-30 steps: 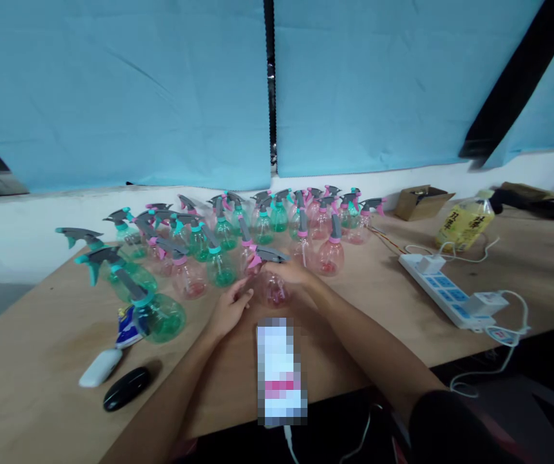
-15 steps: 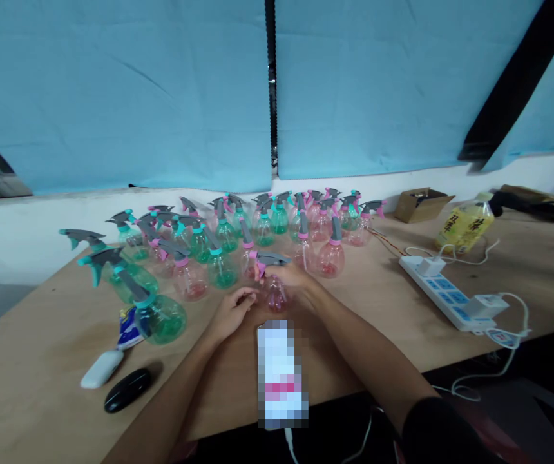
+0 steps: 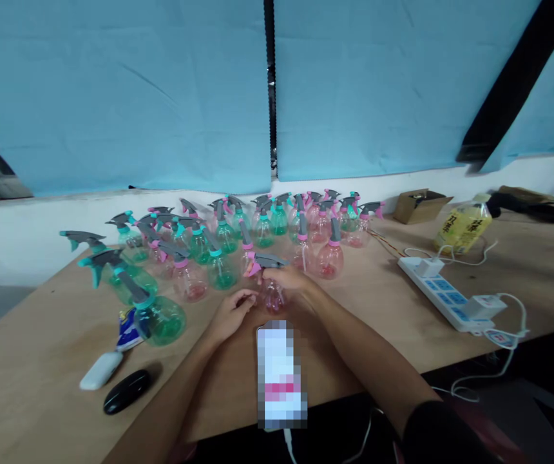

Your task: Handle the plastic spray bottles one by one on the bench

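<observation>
My right hand (image 3: pixel 289 280) grips the neck of a clear pink spray bottle (image 3: pixel 274 301), just under its grey head with the pink trigger. This bottle stands upright on the table, its trigger pointing left. My left hand (image 3: pixel 232 314) is at the bottle's left side with fingers half curled and a gap between thumb and forefinger. Whether its fingertips touch the bottle is hard to tell. Behind both hands stand several more spray bottles, among them a green one (image 3: pixel 222 270) and a pink one (image 3: pixel 330 260). A phone (image 3: pixel 281 367) with a blurred-out screen lies in front of the bottle.
At the left are a green spray bottle (image 3: pixel 162 320), a blue packet (image 3: pixel 129 330), a white case (image 3: pixel 102 370) and a black case (image 3: pixel 127 392). A power strip (image 3: pixel 444 298) with plugs and cables, a yellow-labelled drink bottle (image 3: pixel 463 227) and a cardboard box (image 3: pixel 422 207) are at the right.
The head of the held spray bottle has turned slightly, with its pink trigger now further left and more visible. My left hand has barely moved.
</observation>
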Demonstrator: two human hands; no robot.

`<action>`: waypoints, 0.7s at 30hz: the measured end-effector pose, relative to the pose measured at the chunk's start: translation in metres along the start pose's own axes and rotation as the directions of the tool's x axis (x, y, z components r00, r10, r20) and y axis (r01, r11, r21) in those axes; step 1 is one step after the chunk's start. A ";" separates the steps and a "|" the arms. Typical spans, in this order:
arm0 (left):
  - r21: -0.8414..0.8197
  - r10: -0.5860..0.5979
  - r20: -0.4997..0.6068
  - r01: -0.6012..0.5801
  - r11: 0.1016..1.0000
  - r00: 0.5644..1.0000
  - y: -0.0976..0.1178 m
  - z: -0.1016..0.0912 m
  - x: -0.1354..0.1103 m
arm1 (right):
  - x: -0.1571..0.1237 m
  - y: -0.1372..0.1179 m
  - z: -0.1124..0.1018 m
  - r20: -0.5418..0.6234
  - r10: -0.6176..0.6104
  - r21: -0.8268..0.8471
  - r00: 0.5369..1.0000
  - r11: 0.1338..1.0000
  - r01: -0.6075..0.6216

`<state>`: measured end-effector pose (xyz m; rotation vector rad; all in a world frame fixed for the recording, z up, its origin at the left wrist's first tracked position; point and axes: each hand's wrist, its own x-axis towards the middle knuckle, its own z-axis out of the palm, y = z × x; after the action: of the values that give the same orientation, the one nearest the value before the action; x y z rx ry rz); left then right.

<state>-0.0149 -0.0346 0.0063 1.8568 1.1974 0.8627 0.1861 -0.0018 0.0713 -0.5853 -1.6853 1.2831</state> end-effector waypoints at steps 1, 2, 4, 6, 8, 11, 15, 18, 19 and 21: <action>-0.004 0.002 0.000 -0.002 1.000 1.000 0.000 0.000 0.000 | 0.000 0.000 0.000 -0.012 0.012 -0.018 1.000 1.000 -0.013; -0.007 0.003 0.001 -0.003 1.000 1.000 0.001 0.000 0.000 | 0.000 0.000 0.000 -0.021 0.018 -0.024 1.000 1.000 -0.019; -0.005 0.004 0.000 -0.004 1.000 1.000 0.002 0.000 -0.001 | 0.000 0.000 0.001 -0.027 0.011 -0.008 1.000 1.000 -0.012; 0.000 0.008 -0.005 -0.008 1.000 1.000 0.003 0.000 -0.001 | 0.001 0.000 0.002 -0.026 0.001 0.017 1.000 1.000 0.000; 0.003 0.013 -0.008 -0.013 1.000 1.000 0.005 0.000 -0.001 | 0.002 0.000 0.001 -0.026 0.004 0.026 1.000 1.000 -0.004; 0.008 0.009 -0.012 -0.009 1.000 1.000 0.005 0.000 -0.002 | 0.003 0.001 0.000 -0.018 0.015 0.012 1.000 1.000 -0.014; 0.004 0.008 -0.003 -0.008 1.000 1.000 0.004 0.000 -0.002 | 0.003 0.003 0.001 -0.031 0.020 -0.001 0.999 1.000 -0.020; -0.005 0.012 0.000 -0.012 1.000 1.000 0.003 0.000 -0.001 | 0.003 0.002 0.004 -0.030 0.001 0.043 1.000 0.999 0.001; -0.010 0.012 -0.001 -0.012 1.000 1.000 0.003 0.000 -0.001 | 0.002 0.002 0.005 -0.025 -0.003 0.054 1.000 0.999 0.004; -0.016 0.012 0.000 -0.012 1.000 1.000 0.003 0.000 -0.001 | 0.002 0.002 0.006 -0.024 -0.011 0.054 1.000 0.998 0.012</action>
<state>-0.0137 -0.0363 0.0083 1.8533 1.1773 0.8758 0.1794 -0.0021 0.0697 -0.5558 -1.6274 1.3043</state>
